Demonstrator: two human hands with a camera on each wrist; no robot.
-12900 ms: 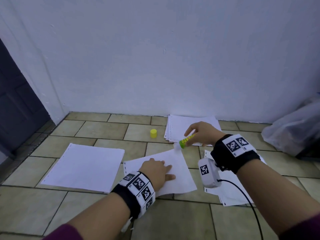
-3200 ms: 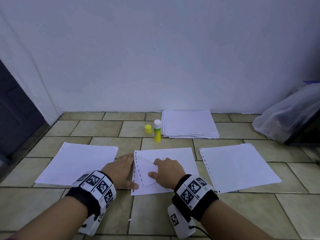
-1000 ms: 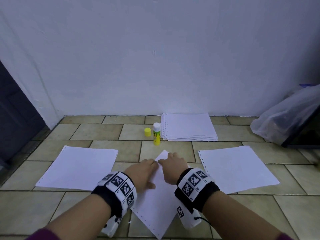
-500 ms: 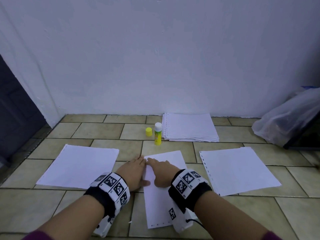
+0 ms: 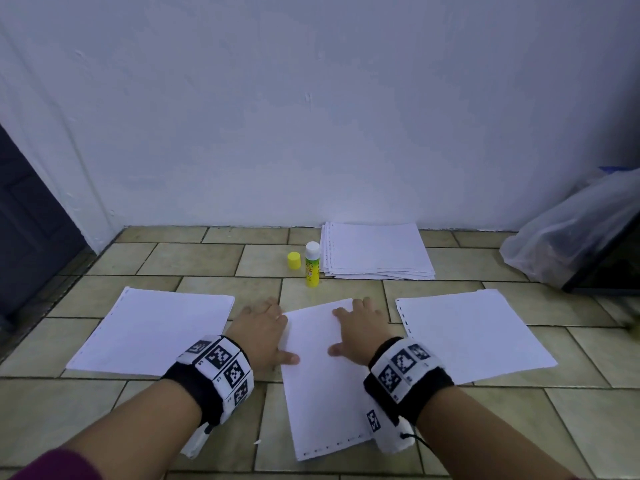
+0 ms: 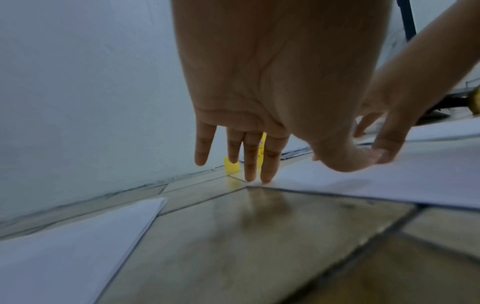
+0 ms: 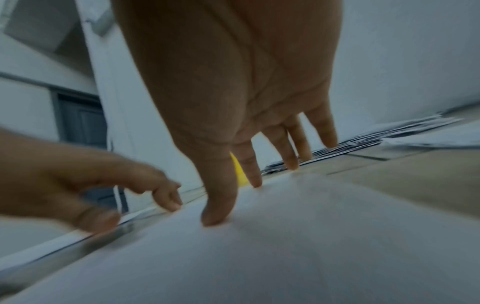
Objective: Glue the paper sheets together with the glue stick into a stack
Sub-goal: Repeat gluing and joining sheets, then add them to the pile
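A white paper sheet (image 5: 322,382) lies lengthwise on the tiled floor in front of me. My left hand (image 5: 263,327) lies flat at its left edge, thumb on the paper, fingertips (image 6: 259,174) straight by the far corner. My right hand (image 5: 360,323) presses flat on the sheet's far end, fingers (image 7: 291,156) spread. Neither hand holds anything. The glue stick (image 5: 312,265) stands upright and uncapped beyond the sheet, with its yellow cap (image 5: 293,260) beside it. A stack of paper (image 5: 377,251) lies against the wall.
A single sheet (image 5: 152,330) lies to the left and another sheet (image 5: 464,337) to the right of the middle one. A clear plastic bag (image 5: 571,244) slumps at the far right. A dark door (image 5: 27,237) stands at the left.
The middle sheet has turned from slanted to nearly straight, lengthwise. My right hand has slid right along its far end, so the hands now lie apart.
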